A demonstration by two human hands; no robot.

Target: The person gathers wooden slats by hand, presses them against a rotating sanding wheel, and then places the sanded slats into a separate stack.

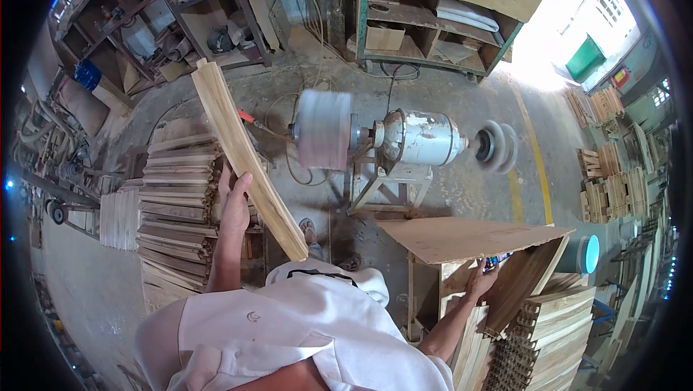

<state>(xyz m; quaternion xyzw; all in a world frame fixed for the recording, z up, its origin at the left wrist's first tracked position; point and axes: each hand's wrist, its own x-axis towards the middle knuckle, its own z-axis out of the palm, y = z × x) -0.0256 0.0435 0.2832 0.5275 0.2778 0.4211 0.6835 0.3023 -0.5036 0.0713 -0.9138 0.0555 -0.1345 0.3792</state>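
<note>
A long wooden slat with a narrow tenon at its top end (249, 156) is in my left hand (237, 200), tilted, with my thumb over its edge. My right hand (486, 275) reaches under a slanted brown board (476, 236) on a wooden box at the lower right, fingers closed round a small dark object with a lit, colourful face, perhaps a phone. Ahead stands a grey motor (421, 138) on a metal stand, with a blurred sanding drum (324, 129) at its left end and a blurred round wheel (495, 146) at its right.
Stacked slats (177, 210) lie at the left, and more slats (567, 326) at the lower right. A wooden cabinet (433, 23) and a shelf unit (209, 23) stand behind. A cable runs over the floor near the drum. A blue-rimmed bucket (591, 254) is at the right.
</note>
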